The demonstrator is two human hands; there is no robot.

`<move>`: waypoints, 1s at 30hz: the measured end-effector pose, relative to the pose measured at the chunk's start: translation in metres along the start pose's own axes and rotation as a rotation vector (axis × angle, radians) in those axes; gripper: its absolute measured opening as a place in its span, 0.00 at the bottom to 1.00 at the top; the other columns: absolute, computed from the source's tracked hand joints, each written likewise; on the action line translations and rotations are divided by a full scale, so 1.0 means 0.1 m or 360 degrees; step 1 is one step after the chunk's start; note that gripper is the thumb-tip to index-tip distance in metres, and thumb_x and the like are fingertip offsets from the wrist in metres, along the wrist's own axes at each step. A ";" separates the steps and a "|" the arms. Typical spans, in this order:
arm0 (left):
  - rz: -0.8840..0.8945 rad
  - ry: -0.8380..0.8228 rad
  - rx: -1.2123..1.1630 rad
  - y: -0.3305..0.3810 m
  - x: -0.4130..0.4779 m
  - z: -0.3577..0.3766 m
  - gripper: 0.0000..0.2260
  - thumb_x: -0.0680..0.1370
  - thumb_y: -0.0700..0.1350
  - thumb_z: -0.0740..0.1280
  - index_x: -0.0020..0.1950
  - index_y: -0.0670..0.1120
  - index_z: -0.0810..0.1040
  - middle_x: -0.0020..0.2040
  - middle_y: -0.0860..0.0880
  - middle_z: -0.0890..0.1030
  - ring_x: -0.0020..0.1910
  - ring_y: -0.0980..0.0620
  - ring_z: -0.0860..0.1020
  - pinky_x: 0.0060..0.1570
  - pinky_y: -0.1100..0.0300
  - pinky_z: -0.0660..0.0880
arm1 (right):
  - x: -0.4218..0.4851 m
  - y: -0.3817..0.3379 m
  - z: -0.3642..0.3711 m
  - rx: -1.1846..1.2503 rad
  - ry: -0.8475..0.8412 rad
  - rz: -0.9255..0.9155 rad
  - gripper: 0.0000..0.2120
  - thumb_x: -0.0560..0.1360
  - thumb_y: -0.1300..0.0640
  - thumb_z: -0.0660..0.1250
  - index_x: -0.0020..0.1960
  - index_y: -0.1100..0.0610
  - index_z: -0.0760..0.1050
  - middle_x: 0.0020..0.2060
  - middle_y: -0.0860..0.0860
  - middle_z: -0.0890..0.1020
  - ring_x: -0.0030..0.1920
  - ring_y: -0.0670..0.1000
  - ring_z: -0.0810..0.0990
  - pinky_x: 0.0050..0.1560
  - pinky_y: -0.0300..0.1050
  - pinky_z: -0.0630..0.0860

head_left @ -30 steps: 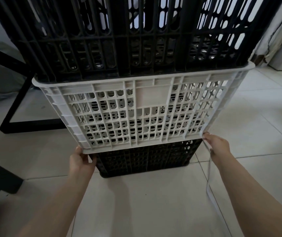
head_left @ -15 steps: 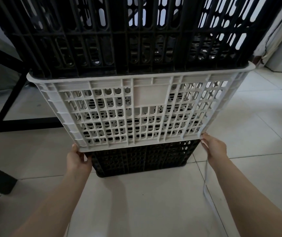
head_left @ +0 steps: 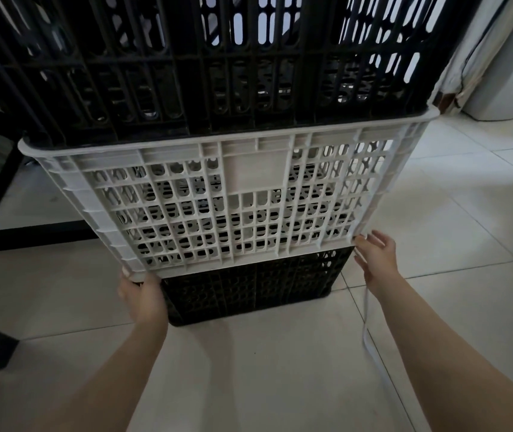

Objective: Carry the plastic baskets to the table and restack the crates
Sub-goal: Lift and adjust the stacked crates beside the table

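Restack step: left hand (head_left: 143,294) fingers clamped under white crate (head_left: 217,201) corner; right hand (head_left: 376,257) fingers apart at other corner. Next: lift evenly off bottom black crate (head_left: 249,288).

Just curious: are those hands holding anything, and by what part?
Yes, the white crate: the left hand grips its bottom left corner, and the right hand touches its bottom right corner.

Both my bare forearms reach up from the bottom edge of the frame, angling inward toward the middle. My left hand (head_left: 141,296) sits left of centre, back of the hand facing me, fingers curled up and out of sight, the thumb tip showing at its upper left. My right hand (head_left: 376,258) is right of centre and a little higher, fingers spread loosely and pointing to the upper left.
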State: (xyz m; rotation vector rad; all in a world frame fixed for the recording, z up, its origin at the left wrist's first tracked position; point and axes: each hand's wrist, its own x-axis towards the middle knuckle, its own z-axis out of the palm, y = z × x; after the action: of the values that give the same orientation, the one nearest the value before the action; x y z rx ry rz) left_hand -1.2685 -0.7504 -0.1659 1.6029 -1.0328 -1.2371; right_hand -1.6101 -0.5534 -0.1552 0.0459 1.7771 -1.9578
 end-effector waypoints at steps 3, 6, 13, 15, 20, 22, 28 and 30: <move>0.0132 -0.0174 0.0362 0.10 -0.22 -0.04 0.35 0.71 0.46 0.70 0.75 0.44 0.59 0.71 0.40 0.64 0.67 0.41 0.69 0.65 0.46 0.68 | -0.06 -0.05 0.09 -0.0086 -0.0144 0.0004 0.22 0.77 0.65 0.63 0.71 0.57 0.68 0.61 0.51 0.78 0.61 0.52 0.77 0.63 0.49 0.73; 0.0226 -0.0244 0.0617 0.07 -0.15 -0.10 0.42 0.73 0.47 0.74 0.78 0.41 0.51 0.75 0.41 0.57 0.71 0.41 0.64 0.67 0.47 0.65 | -0.11 -0.07 0.15 -0.0140 -0.0110 -0.0001 0.21 0.78 0.65 0.60 0.71 0.57 0.68 0.59 0.52 0.79 0.53 0.47 0.79 0.52 0.45 0.76; 0.0397 -0.0249 0.0654 0.11 0.12 -0.31 0.39 0.66 0.53 0.79 0.71 0.44 0.66 0.62 0.41 0.76 0.60 0.42 0.76 0.55 0.47 0.75 | -0.23 -0.03 0.05 -0.0198 -0.0103 -0.0058 0.27 0.70 0.66 0.62 0.69 0.60 0.67 0.63 0.56 0.74 0.59 0.55 0.76 0.59 0.54 0.76; 0.0395 -0.0301 0.0615 0.11 0.10 -0.29 0.40 0.65 0.53 0.79 0.71 0.44 0.66 0.58 0.42 0.77 0.57 0.44 0.77 0.52 0.52 0.76 | -0.26 -0.03 0.02 -0.0292 -0.0192 -0.0104 0.25 0.71 0.67 0.62 0.68 0.62 0.68 0.59 0.54 0.75 0.57 0.56 0.77 0.59 0.53 0.76; 0.0437 -0.0330 0.0509 0.06 0.11 -0.29 0.38 0.62 0.57 0.80 0.67 0.47 0.71 0.63 0.45 0.76 0.63 0.45 0.76 0.60 0.52 0.74 | -0.26 -0.01 -0.08 -0.0502 -0.0370 -0.0214 0.22 0.75 0.65 0.68 0.67 0.58 0.70 0.52 0.47 0.81 0.52 0.47 0.80 0.48 0.39 0.76; 0.0474 -0.0304 0.0472 0.05 0.11 -0.30 0.33 0.63 0.54 0.80 0.64 0.47 0.73 0.61 0.45 0.78 0.60 0.46 0.77 0.59 0.52 0.75 | -0.24 0.00 -0.12 -0.0614 -0.0435 -0.0207 0.32 0.70 0.54 0.76 0.71 0.57 0.68 0.60 0.48 0.80 0.59 0.48 0.79 0.59 0.47 0.76; 0.0594 -0.0320 0.0448 0.08 0.12 -0.30 0.39 0.63 0.51 0.81 0.70 0.48 0.68 0.63 0.53 0.75 0.61 0.52 0.74 0.60 0.56 0.70 | -0.23 0.07 -0.10 -0.0824 -0.0347 -0.0303 0.51 0.66 0.49 0.79 0.79 0.56 0.51 0.77 0.50 0.61 0.74 0.52 0.65 0.70 0.49 0.66; 0.0589 -0.0325 0.0510 0.07 0.17 -0.33 0.40 0.62 0.56 0.80 0.69 0.48 0.70 0.64 0.48 0.75 0.62 0.49 0.75 0.58 0.55 0.71 | -0.20 0.08 -0.10 -0.0866 -0.0286 -0.0351 0.51 0.65 0.48 0.79 0.79 0.57 0.54 0.76 0.51 0.63 0.72 0.52 0.68 0.67 0.49 0.69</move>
State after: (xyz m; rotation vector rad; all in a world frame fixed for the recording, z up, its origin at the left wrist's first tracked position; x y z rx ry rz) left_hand -1.2343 -0.7641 -0.1585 1.4451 -1.6432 -1.0313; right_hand -1.5922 -0.5376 -0.1568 -0.5089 2.1951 -1.4886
